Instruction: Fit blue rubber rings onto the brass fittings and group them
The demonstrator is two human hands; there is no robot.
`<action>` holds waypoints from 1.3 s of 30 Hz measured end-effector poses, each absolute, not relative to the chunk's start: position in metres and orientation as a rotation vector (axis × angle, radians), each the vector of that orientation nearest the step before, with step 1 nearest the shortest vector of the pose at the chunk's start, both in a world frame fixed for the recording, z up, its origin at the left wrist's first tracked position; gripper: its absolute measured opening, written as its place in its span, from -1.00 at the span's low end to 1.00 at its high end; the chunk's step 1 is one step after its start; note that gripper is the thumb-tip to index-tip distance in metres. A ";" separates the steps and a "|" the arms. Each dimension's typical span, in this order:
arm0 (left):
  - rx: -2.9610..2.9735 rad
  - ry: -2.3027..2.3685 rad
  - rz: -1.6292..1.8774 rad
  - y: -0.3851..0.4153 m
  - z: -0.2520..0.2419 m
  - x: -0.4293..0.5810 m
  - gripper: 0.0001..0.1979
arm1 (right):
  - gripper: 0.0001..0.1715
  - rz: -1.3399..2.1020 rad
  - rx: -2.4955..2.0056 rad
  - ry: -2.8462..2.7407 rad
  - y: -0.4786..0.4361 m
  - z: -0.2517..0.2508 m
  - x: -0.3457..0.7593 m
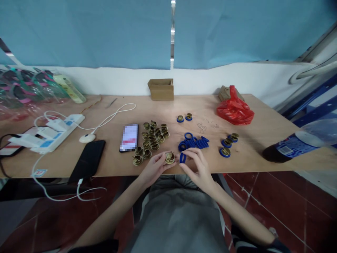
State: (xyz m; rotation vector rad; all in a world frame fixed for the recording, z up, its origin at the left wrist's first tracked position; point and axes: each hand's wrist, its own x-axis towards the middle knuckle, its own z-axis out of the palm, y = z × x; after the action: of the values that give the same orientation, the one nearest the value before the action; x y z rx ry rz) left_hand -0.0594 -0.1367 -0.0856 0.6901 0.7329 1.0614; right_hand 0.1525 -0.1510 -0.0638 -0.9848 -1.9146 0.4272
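Note:
Over the table's front edge, my left hand (154, 169) holds a round brass-coloured metal fitting (170, 158) between thumb and fingers. Just to its right, my right hand (197, 168) pinches a blue ring (182, 157) by its edges, apart from the fitting. Behind my right hand lies a pile of blue rings (195, 142). Several bare brass fittings (152, 137) are clustered behind my left hand. Fittings with blue rings around their bases stand at the right (225, 151) and further back (180, 118).
A phone (129, 137) with a lit screen, a dark phone (88, 160) and a power strip (56, 133) lie left. A cardboard box (161, 90) stands at the back. Right are a red plastic bag (235, 111) and a lying cola bottle (295, 146).

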 end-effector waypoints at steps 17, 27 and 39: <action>0.731 0.703 1.001 -0.138 -0.080 -0.059 -0.56 | -0.55 0.432 -0.966 -1.836 -0.156 -0.077 0.142; 0.850 0.754 1.068 -0.140 -0.087 -0.058 -0.59 | -0.57 0.371 -0.935 -1.894 -0.153 -0.068 0.156; 0.986 0.823 1.092 -0.139 -0.096 -0.059 -0.57 | -0.42 0.526 -0.841 -1.957 -0.159 -0.075 0.145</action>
State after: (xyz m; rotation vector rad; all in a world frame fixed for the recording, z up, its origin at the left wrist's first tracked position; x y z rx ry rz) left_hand -0.0585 -0.1389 -0.0963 0.9860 0.8233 1.0923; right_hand 0.1455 -0.1588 -0.0746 -0.8405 -1.9572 0.5255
